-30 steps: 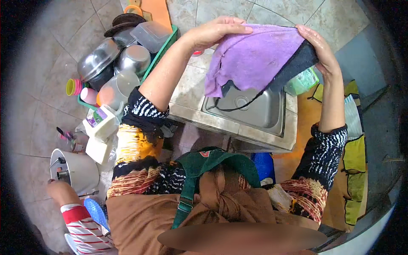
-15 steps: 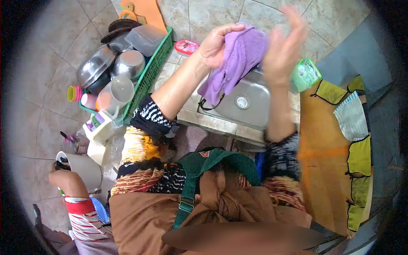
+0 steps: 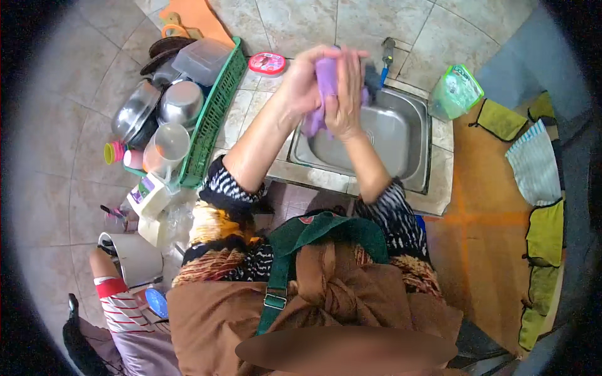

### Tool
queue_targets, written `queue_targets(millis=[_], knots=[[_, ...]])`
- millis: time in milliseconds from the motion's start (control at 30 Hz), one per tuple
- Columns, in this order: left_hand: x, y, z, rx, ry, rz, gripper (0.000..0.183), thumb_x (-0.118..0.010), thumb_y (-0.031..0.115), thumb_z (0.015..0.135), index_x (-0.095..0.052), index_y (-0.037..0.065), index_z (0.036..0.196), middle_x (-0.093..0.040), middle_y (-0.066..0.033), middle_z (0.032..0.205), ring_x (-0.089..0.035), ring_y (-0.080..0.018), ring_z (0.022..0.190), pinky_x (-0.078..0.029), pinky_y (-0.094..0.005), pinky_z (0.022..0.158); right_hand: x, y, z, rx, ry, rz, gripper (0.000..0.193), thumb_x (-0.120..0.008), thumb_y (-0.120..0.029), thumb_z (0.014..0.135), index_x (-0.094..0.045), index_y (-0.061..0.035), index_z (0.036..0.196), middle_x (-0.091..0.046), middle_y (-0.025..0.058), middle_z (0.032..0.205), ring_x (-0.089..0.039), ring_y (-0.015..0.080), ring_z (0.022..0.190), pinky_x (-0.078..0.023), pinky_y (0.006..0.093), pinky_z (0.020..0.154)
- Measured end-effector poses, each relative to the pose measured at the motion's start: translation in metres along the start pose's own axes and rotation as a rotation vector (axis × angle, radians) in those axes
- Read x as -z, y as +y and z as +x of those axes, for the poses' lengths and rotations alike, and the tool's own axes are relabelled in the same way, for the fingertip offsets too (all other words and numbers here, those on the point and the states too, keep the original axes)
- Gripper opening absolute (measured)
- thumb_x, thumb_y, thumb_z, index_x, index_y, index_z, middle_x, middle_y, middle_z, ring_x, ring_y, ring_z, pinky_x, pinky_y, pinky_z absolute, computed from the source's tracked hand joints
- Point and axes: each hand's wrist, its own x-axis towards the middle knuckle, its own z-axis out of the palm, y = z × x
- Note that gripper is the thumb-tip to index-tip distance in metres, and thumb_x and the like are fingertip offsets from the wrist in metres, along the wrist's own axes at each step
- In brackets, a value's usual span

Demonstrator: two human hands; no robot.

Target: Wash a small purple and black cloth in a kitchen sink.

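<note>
A purple cloth (image 3: 326, 76) is pressed between my two hands, above the left side of the metal sink (image 3: 411, 135). My left hand (image 3: 304, 81) holds the cloth from its left side, palm against it. My right hand (image 3: 347, 103) lies along the cloth's right side, fingers stretched upward and held together, closing the cloth against the left palm. A lower fold of the cloth hangs beneath the hands, over the basin's edge. Part of the cloth is hidden behind my fingers.
A faucet (image 3: 387, 59) with a blue part stands behind the sink. Right of it is a green-and-clear pouch (image 3: 459, 94). A red oval container (image 3: 268, 63) and a green dish basket (image 3: 213, 122) full of pots stand left. Another person's arm (image 3: 103, 263) reaches beside a white bucket (image 3: 138, 260).
My right hand has swung left and down onto the cloth, which was hanging from my left hand. The cloth is now bunched between both palms. The faucet has come into view.
</note>
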Motion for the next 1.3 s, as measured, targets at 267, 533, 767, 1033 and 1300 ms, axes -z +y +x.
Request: queue_targets(millis=[267,533,767,1033,1300], knots=[[0.045,-0.015,-0.003,0.023,0.062,-0.140,0.052,-0.041,0.024,0.080,-0.043,-0.009,0.121,-0.057,-0.0204,0.107,-0.056,-0.0291,0.097,-0.040,-0.0383,0.092,0.052,0.091,-0.045,-0.301,-0.292,-0.460,0.067,-0.055,-0.029,0.082,-0.025,-0.0030,0.136,-0.020,0.0222,0.140,-0.023,0.0381,0.129,-0.016,0.0426,0.106],[0.059,-0.025,0.007,0.010,0.142,-0.035,0.055,-0.045,0.024,0.077,-0.041,-0.007,0.123,-0.055,-0.0211,0.110,-0.056,-0.0298,0.098,-0.040,-0.0389,0.093,0.010,0.051,-0.059,-0.055,-0.336,-0.183,0.055,-0.052,-0.024,0.085,-0.033,-0.0044,0.132,-0.027,0.0181,0.139,-0.028,0.0339,0.127,-0.023,0.0409,0.104],[0.036,-0.004,-0.021,0.040,-0.107,-0.098,0.071,-0.048,0.025,0.072,-0.027,-0.009,0.131,-0.048,-0.0272,0.119,-0.053,-0.0332,0.106,-0.037,-0.0407,0.097,0.088,0.129,-0.070,-0.688,-0.505,0.148,0.044,-0.057,-0.026,0.085,-0.050,-0.0038,0.121,-0.053,0.0089,0.120,-0.050,0.0185,0.109,-0.038,0.0314,0.092],[0.025,-0.008,-0.025,0.068,0.029,0.251,0.046,-0.053,0.018,0.079,-0.046,-0.009,0.115,-0.057,-0.0196,0.109,-0.058,-0.0260,0.098,-0.043,-0.0386,0.091,0.089,0.047,0.031,-0.877,-0.800,0.423,0.046,-0.059,-0.026,0.084,-0.048,-0.0013,0.121,-0.058,0.0055,0.105,-0.052,0.0133,0.097,-0.040,0.0286,0.086],[-0.007,-0.018,-0.041,-0.358,0.060,0.930,0.028,-0.052,0.027,0.087,-0.055,0.004,0.102,-0.054,-0.0166,0.106,-0.051,-0.0247,0.102,-0.039,-0.0340,0.090,0.154,0.090,0.034,-0.136,-0.877,-0.617,0.028,-0.051,-0.024,0.087,-0.058,0.0026,0.090,-0.062,0.0138,0.079,-0.058,0.0164,0.069,-0.046,0.0310,0.066]])
